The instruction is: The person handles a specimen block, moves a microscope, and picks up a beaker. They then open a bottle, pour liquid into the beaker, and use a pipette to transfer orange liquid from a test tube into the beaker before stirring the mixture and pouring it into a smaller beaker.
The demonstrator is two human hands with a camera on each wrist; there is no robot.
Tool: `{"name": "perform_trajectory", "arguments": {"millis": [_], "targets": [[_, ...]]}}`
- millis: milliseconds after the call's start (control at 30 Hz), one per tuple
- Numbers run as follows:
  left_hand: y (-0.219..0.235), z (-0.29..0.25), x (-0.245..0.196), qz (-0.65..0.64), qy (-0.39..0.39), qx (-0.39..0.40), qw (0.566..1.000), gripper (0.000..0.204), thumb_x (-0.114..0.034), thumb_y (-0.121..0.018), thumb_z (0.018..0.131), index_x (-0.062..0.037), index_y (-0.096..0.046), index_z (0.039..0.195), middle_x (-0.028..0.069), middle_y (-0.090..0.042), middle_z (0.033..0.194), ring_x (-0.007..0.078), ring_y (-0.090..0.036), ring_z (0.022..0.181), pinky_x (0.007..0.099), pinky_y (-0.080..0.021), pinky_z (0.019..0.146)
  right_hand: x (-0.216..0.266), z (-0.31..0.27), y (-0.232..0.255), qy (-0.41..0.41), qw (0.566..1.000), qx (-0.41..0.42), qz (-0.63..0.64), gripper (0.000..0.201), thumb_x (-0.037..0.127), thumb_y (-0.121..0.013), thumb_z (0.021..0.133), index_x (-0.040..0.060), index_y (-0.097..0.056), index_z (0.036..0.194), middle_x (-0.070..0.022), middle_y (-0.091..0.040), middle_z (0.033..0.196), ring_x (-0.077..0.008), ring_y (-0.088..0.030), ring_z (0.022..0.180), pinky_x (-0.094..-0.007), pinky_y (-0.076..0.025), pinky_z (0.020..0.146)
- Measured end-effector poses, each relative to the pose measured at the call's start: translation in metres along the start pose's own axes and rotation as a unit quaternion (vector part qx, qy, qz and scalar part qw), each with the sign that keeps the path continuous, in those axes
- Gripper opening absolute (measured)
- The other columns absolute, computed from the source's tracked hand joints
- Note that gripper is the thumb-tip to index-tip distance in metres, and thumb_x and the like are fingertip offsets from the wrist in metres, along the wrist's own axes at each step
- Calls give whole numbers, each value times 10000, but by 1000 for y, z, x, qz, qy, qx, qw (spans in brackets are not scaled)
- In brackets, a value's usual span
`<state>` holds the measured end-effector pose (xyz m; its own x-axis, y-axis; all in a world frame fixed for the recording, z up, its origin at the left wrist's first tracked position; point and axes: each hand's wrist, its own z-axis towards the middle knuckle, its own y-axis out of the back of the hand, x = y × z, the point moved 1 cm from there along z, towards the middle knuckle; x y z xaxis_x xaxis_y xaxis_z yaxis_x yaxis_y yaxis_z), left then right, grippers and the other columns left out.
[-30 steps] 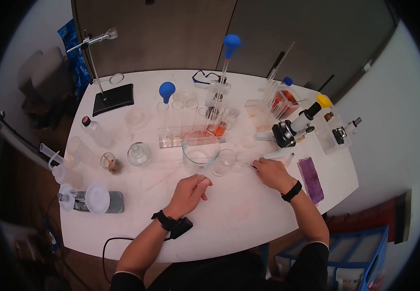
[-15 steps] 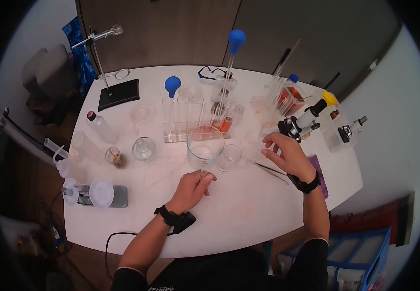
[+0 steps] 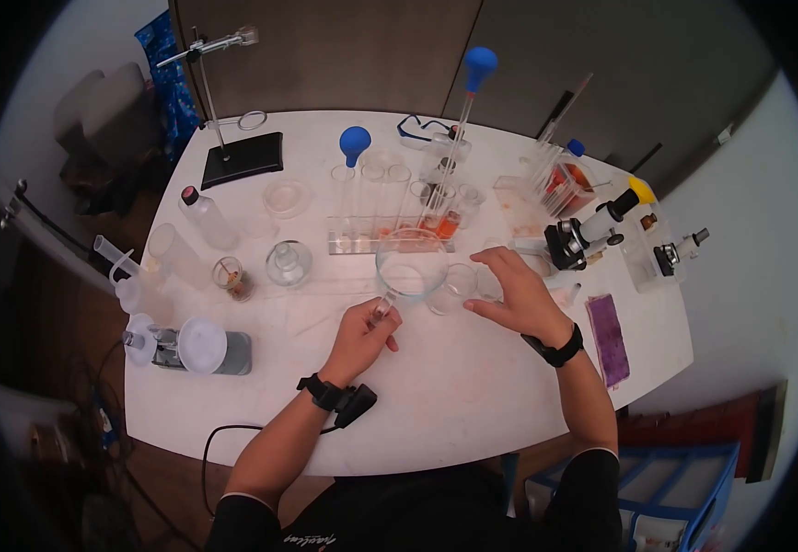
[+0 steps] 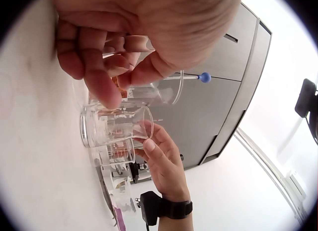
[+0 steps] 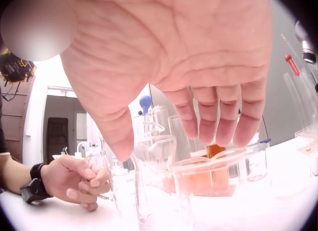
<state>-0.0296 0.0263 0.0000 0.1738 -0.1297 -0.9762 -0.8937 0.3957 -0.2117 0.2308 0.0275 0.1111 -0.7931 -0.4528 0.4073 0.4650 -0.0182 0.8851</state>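
Note:
My left hand [image 3: 365, 337] grips the handle of a clear glass beaker [image 3: 410, 265], whose wide rim faces up in the head view. To its right, my right hand [image 3: 526, 296] hovers with thumb and fingers spread apart, holding nothing. Small clear glass beakers [image 3: 460, 279] stand between the handled beaker and the right fingertips. Seen from the left wrist, the right thumb and fingers [image 4: 158, 147] overlap a beaker's rim. Graduation marks show on the glass below the right thumb [image 5: 121, 141] in the right wrist view.
Behind the beaker stands a test tube rack [image 3: 353, 244] with several tubes and orange-red liquid nearby. Blue-bulbed pipettes [image 3: 481, 69] rise there. A microscope [image 3: 588, 235] and purple cloth [image 3: 609, 340] lie right; a flask [image 3: 289, 264], bottle [image 3: 208, 221] and balance [image 3: 233, 354] stand left.
My right hand let go of tweezers on the table, lifted, then moved left towards the small beakers with fingers spread. My left hand keeps the beaker's handle; the head view shifted a little.

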Motion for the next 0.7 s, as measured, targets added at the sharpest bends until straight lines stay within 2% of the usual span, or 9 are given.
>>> {"name": "perform_trajectory", "arguments": {"millis": [167,267,367,467,700], "targets": [[-2,-1,0,-8,-17,5,1000,88,-33,-530,911,1,-596,862,22,-570,775,111,-587,615,255,-506,566,0,4,-13,29,999,-18,-13,561,302,-768,784,-7,-549,1198,-162,-577,1155,-345,-539,1095,-404,-448,922],[-2,-1,-1,1,-12,4,1000,147,-82,-542,935,1,-603,831,27,-569,766,120,-598,608,253,-500,566,1,6,-19,35,999,-23,-10,563,301,-770,784,-6,-551,1202,-161,-581,1158,-343,-541,1086,-407,-436,922],[-4,-4,-11,-14,16,25,999,311,-210,-542,989,2,-604,769,28,-557,724,129,-597,577,250,-488,555,1,7,-23,34,999,-22,-2,550,295,-765,792,-3,-555,1204,-157,-590,1154,-338,-548,1075,-407,-429,913],[-5,-8,-12,-57,44,51,996,457,-337,-527,1015,-1,-599,714,9,-532,649,94,-554,529,234,-465,506,2,9,-27,38,999,-31,6,530,285,-759,800,2,-559,1201,-153,-603,1141,-335,-557,1059,-409,-427,903],[-5,-9,-8,4,30,11,999,546,-407,-462,1030,-26,-537,646,22,-503,611,127,-551,475,254,-442,443,-1,9,-34,37,997,-59,-19,501,261,-761,794,28,-570,1194,-118,-649,1058,-307,-592,1007,-398,-429,876]]}}
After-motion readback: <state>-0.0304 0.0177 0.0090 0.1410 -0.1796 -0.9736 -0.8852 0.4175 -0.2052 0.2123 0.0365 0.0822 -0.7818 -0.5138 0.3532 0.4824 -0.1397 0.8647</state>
